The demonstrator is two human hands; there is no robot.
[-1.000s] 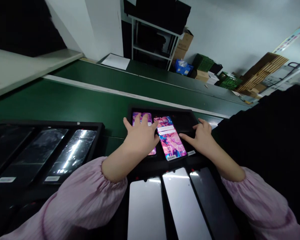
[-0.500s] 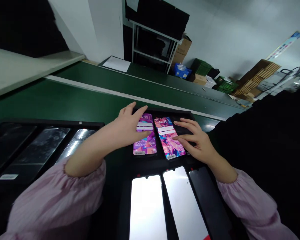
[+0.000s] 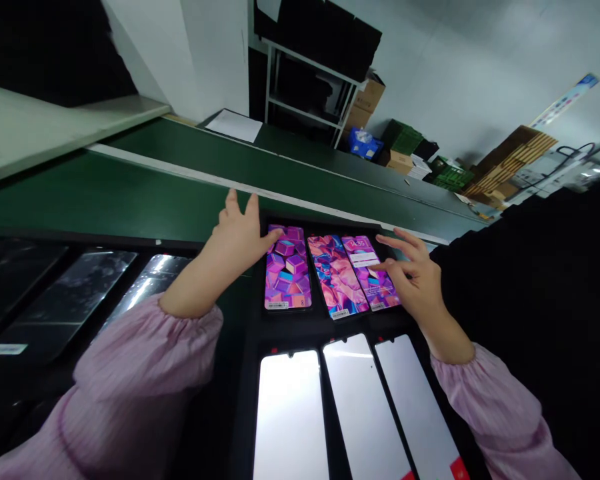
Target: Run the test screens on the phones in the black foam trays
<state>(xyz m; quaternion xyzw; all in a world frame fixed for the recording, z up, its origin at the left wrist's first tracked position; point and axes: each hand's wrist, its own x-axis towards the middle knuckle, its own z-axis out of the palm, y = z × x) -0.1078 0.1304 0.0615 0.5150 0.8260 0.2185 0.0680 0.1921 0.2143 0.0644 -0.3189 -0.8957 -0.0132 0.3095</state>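
Observation:
In the head view, my left hand [image 3: 237, 237] is open with spread fingers, its thumb over the upper edge of a smartphone [image 3: 287, 273] with purple cube wallpaper. My right hand [image 3: 414, 270] holds nothing; a fingertip is at the lit screen of the right-hand smartphone [image 3: 373, 273], which shows 14:35 and white notification bars. Between them lies a smartphone [image 3: 337, 273] with pink and blue wallpaper. All three lie in a black tray [image 3: 285, 328]. Nearer me are a left white-screened phone [image 3: 293, 413], a middle one [image 3: 367, 407] and a right one [image 3: 415, 400].
Another black tray [image 3: 105, 239] on the left carries several dark-screened phones [image 3: 70, 300]. Beyond runs a green work surface [image 3: 130, 197] with a pale strip. A metal rack [image 3: 305, 107], cardboard boxes [image 3: 367, 100] and a blue bin [image 3: 364, 143] stand behind it.
My left hand has drawn back leftward off the left phone. My right hand has moved right, from the middle phone to the right one. The right upper and right lower screens have lit up.

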